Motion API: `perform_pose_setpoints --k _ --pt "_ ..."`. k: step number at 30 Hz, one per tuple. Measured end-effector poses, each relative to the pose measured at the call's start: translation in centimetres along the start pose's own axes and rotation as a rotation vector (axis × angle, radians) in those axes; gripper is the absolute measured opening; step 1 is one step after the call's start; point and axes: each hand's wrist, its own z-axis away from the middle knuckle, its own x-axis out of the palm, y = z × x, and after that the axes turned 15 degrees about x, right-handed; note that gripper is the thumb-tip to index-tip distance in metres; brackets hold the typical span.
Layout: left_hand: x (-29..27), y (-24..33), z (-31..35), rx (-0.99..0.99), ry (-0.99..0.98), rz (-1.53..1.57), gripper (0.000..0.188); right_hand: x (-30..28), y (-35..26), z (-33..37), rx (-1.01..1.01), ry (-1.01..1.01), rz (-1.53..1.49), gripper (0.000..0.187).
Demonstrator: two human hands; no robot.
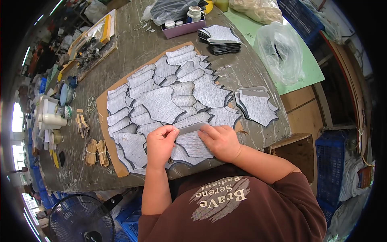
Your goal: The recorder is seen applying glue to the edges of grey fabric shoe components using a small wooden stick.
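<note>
Many grey, curved flat pieces (161,103) lie overlapped on a brown cardboard sheet (102,99) on the worktable. My left hand (160,144) and my right hand (219,139) both pinch one grey piece (192,142) at the near edge of the spread; its upper edge is bent up between my fingers. A small stack of the same pieces (258,105) lies to the right of my right hand. Another stack (221,39) sits at the far side.
A purple tray (182,28) with small jars stands at the back. Clear plastic bags (278,52) lie on a green mat at right. Rubber-banded bundles (97,152) and white containers (48,115) sit at left. A fan (80,220) and blue crates (329,161) stand below.
</note>
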Motion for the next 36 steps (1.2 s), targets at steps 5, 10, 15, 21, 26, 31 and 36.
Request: perform_pose_setpoints --k 5,10,15,21,26,31,36 --pt "0.2 -0.3 0.1 0.040 0.022 -0.045 0.006 0.2 0.1 0.2 -0.015 -0.013 0.005 0.022" --pt "0.8 0.1 0.4 0.296 0.053 -0.398 0.006 0.1 0.4 0.2 -0.001 -0.041 -0.020 0.022" --pt "1.0 -0.1 1.9 0.455 0.191 -0.208 0.007 -1.0 0.1 -0.1 0.312 -0.030 -0.301 0.025" --pt "1.5 0.8 3.4 0.196 0.138 0.400 0.021 -5.0 0.4 -1.2 0.652 -0.099 -0.703 0.016" --pt "1.8 1.4 2.3 0.577 -0.098 -0.431 0.035 -9.1 6.7 -2.3 0.937 0.117 -0.469 0.017" --pt "1.2 1.1 2.8 0.508 -0.330 -0.563 0.035 -8.7 12.7 -1.5 0.693 0.257 -0.010 0.016" --pt "0.6 0.7 4.2 0.484 -0.160 -0.319 0.037 -7.9 6.3 -1.7 0.878 0.052 -0.655 0.013"
